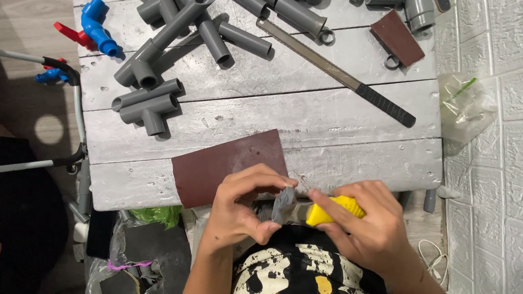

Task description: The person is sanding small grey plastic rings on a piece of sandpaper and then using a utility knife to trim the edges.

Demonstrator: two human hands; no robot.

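My left hand (242, 207) pinches a short grey pipe piece (283, 205) just past the near edge of the grey wooden table (348, 134). My right hand (369, 225) grips a yellow-handled tool (330, 211), and its tip meets the top of the pipe piece. A sheet of dark red sandpaper (217, 165) lies on the table just behind my left hand.
Several grey pipes and tee fittings (154, 106) cover the far left of the table. A long metal file with a black handle (340, 76) lies diagonally. A smaller sandpaper piece (397, 37), blue fittings (98, 28) and a clear plastic bag (467, 106) sit at the edges.
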